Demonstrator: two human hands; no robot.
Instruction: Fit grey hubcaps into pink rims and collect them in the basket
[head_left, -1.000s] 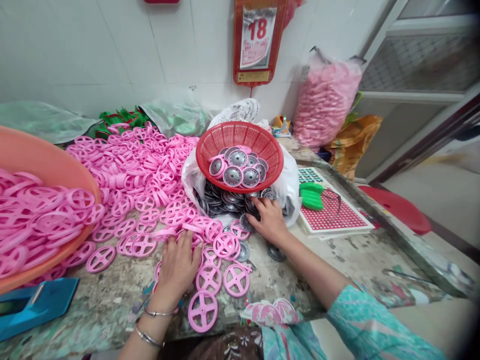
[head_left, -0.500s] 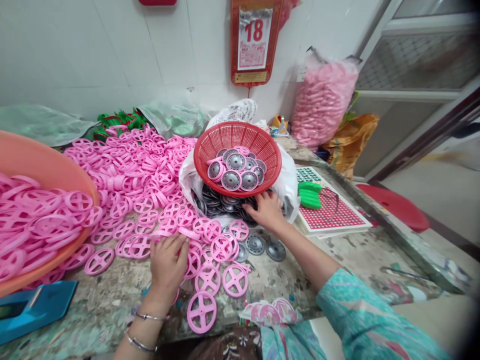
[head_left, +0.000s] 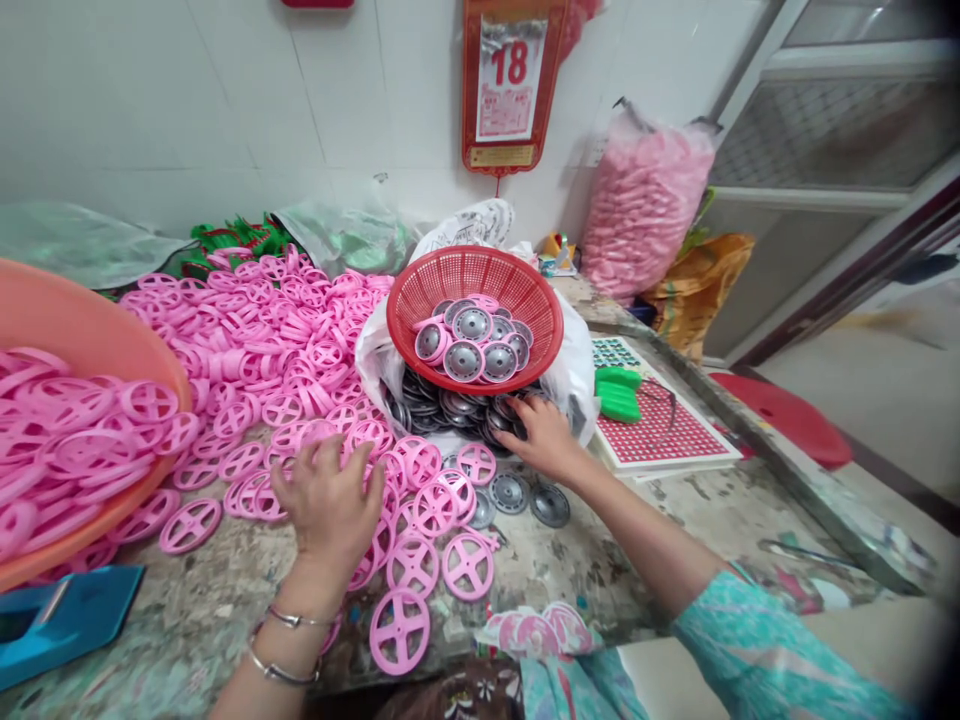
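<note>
My left hand (head_left: 330, 505) hovers with fingers spread over loose pink spoked wheels (head_left: 420, 520) at the near edge of a big pink pile (head_left: 270, 330). My right hand (head_left: 546, 437) reaches into a white plastic bag (head_left: 375, 350) of grey metal hubcaps (head_left: 442, 408), fingers curled among them; what they grip is hidden. Two loose hubcaps (head_left: 529, 497) lie on the table just in front of that hand. A red basket (head_left: 480, 275) with pink-rimmed, capped wheels sits on top of the bag.
An orange basin (head_left: 82, 330) of pink wheels stands at the left, a blue tool (head_left: 64, 620) in front of it. A dotted red sheet (head_left: 664, 430) with a green part (head_left: 621, 392) lies at the right. A sack of pink parts (head_left: 645, 205) leans on the wall.
My left hand has lifted off the wheels, moved slightly left and spread its fingers. My right hand has shifted a little within the bag's mouth, uncovering two hubcaps on the table.
</note>
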